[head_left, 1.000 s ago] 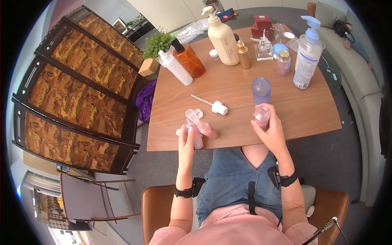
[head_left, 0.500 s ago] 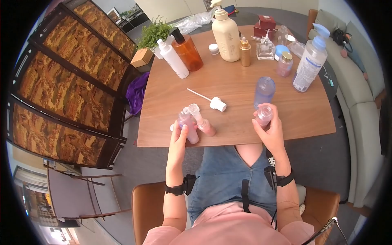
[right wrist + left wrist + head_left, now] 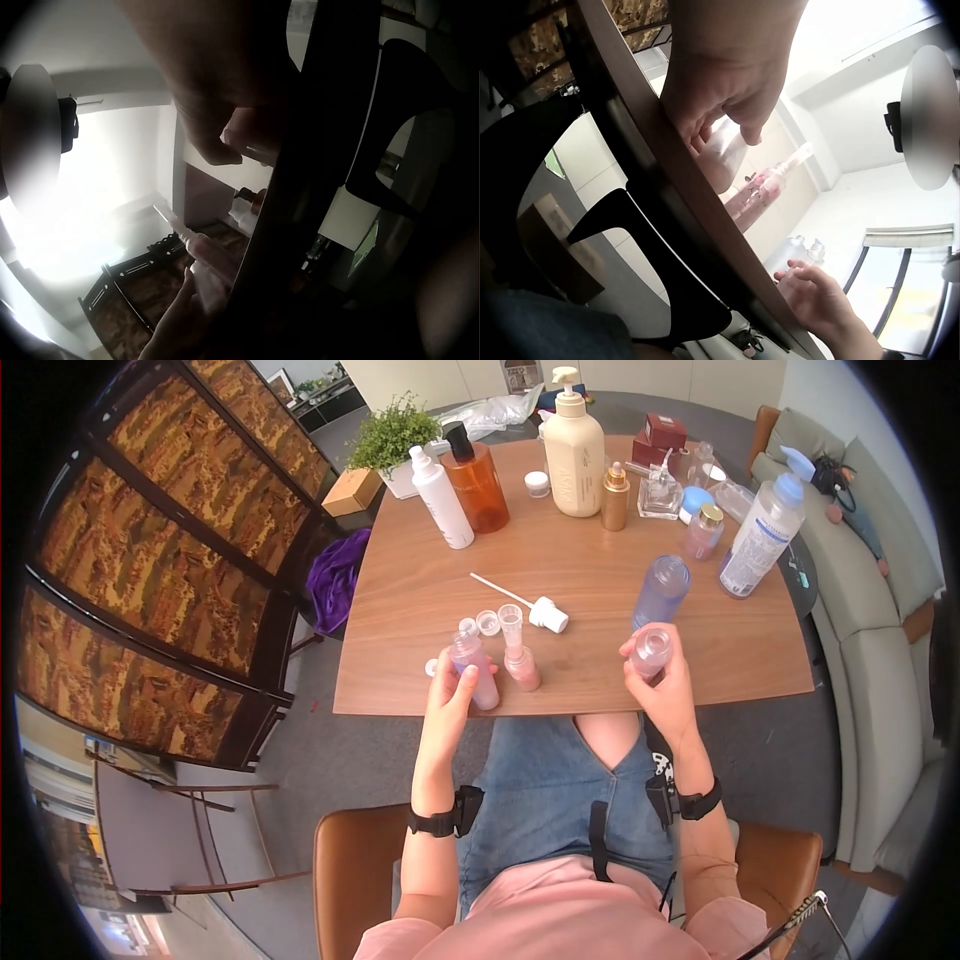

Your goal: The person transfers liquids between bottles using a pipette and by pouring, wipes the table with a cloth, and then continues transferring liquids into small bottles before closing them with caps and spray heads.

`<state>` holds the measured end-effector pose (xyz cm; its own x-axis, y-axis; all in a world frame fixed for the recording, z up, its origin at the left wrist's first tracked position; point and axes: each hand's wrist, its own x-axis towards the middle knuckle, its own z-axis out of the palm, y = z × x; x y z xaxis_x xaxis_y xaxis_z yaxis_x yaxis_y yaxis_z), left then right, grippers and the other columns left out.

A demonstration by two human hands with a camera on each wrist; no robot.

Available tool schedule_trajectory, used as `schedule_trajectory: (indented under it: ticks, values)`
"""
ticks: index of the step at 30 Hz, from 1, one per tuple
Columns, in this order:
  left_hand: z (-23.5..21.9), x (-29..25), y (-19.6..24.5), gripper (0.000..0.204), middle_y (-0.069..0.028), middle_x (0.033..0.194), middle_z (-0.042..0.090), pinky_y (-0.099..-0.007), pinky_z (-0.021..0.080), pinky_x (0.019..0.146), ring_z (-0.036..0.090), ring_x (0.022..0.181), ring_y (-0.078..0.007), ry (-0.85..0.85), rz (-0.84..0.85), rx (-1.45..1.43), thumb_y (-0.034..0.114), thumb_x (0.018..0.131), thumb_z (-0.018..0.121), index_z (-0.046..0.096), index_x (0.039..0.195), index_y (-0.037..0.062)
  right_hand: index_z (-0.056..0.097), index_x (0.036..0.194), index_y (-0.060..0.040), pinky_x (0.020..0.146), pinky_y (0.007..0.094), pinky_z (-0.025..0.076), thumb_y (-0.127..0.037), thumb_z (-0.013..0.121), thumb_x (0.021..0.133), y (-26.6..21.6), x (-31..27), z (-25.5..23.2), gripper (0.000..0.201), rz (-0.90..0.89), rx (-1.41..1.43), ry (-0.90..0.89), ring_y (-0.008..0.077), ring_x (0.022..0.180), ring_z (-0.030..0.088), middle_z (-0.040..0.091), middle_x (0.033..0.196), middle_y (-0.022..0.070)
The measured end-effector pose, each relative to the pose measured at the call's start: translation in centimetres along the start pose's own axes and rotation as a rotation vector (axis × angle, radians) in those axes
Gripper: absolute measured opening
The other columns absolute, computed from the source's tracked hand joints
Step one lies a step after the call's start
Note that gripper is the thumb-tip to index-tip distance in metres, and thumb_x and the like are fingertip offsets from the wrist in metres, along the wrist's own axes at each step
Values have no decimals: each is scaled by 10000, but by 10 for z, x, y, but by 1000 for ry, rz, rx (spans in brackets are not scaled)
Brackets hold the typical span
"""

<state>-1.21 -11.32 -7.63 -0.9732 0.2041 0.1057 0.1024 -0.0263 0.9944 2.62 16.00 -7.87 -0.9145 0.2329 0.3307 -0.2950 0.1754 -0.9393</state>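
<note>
My left hand (image 3: 447, 705) grips a small translucent pinkish-purple bottle (image 3: 478, 678) at the table's front edge. Right beside it stands a small pink bottle (image 3: 521, 668) with a clear funnel-like piece (image 3: 511, 624) on its neck; in the left wrist view this pink bottle (image 3: 761, 196) rises past the fingertips. My right hand (image 3: 668, 695) holds another small pink bottle (image 3: 652, 650), its mouth uncapped. Just behind that hand is a clear blue bottle (image 3: 663, 592), also uncapped. A white pump top (image 3: 548, 615) with a long tube lies mid-table.
Across the back of the wooden table (image 3: 420, 595) are a white spray bottle (image 3: 440, 498), an amber bottle (image 3: 478, 485), a cream pump bottle (image 3: 574, 455), a gold bottle (image 3: 615, 500) and a clear blue-topped pump bottle (image 3: 762, 540). Small caps lie near the left hand.
The pinkish-purple bottle in my left hand has shifted slightly, and the pink bottle with the funnel piece, leaning earlier, now appears upright. My right hand keeps its hold. The head view has shifted.
</note>
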Motion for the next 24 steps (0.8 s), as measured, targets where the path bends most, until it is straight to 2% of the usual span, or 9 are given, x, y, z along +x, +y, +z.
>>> schedule_trajectory:
  ticks: [2,8,11,17,24]
  values:
    - [2,0,3,357,-69,1102,577,-325,453,917,585,1042,-170,17,-10,-44,291,992,544,484,1249,50,497,1060,-50,806,291,480,32,629,765,-4,0,8,334,0,45,-40,141,885,599,613,919,61]
    - [1,0,4,362,-69,1098,579,-324,454,909,583,1036,-166,14,-17,-51,291,990,550,482,1246,44,494,1031,-52,801,283,479,36,614,755,-12,10,26,314,40,65,-178,128,871,592,611,905,50]
    - [1,0,5,380,-68,1095,580,-323,456,903,583,1033,-164,8,-16,-43,308,986,556,481,1247,42,490,1012,-60,797,282,479,44,604,756,-3,14,26,298,72,184,-202,118,863,587,608,896,36]
    - [3,-1,6,399,-63,1091,584,-319,467,882,582,1034,-157,1,13,-22,329,983,557,481,1252,45,481,1015,-68,795,275,475,46,601,771,-4,12,25,296,109,226,-208,107,861,581,604,903,24]
    - [5,-1,7,396,-58,1088,586,-305,471,868,580,1036,-148,14,-5,-33,336,984,555,484,1255,55,481,1022,-68,791,273,478,44,600,779,-4,12,25,293,43,199,-201,104,867,582,606,909,27]
